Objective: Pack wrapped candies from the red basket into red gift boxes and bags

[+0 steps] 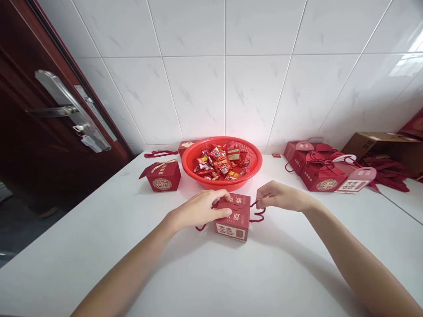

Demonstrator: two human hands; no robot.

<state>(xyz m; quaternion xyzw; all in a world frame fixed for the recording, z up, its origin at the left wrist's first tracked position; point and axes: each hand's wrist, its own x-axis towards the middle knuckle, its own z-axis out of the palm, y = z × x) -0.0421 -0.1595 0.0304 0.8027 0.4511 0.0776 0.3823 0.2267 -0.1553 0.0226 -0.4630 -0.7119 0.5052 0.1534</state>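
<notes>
A small red gift box (pixel 232 220) with pale lettering stands in the middle of the white table, its top folded down. My left hand (pixel 206 207) grips this box across its left side and top, thumb and fingers on the lid. To the right of the box, my right hand (pixel 271 196) pinches a dark red cord (pixel 258 215) that comes out of the box's right side. Another bit of cord (pixel 200 228) loops out at the left, under my left hand. Just behind is a red plastic basket (pixel 222 184) with red snack packets (pixel 220 163) inside.
A dark red box (pixel 162 177) sits left of the basket, a red ribbon (pixel 161 153) behind it. Several red boxes (pixel 325 176) cluster at the right, near a cardboard carton (pixel 380 137). White tiles line the back; a door (pixel 49 88) stands at the left.
</notes>
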